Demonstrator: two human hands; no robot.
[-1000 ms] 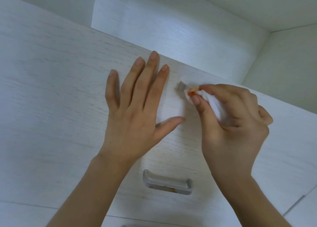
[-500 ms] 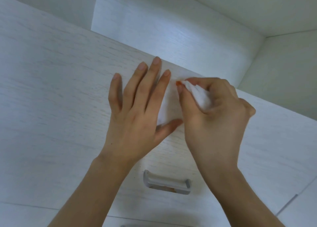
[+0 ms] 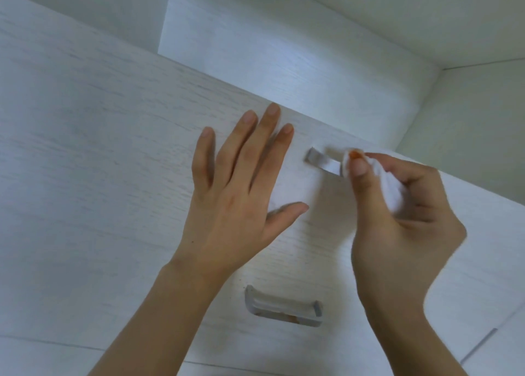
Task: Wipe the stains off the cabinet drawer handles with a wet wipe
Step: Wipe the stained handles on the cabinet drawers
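left hand [image 3: 235,199]: bare, no sleeve | right hand [image 3: 397,233]: bare, no sleeve | nails short

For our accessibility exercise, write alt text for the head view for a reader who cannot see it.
A right hand pinches a white wet wipe, orange-stained at its tip, against the upper grey metal drawer handle. The left hand lies flat on the pale wood-grain drawer front; a lower grey handle shows an orange-brown stain.
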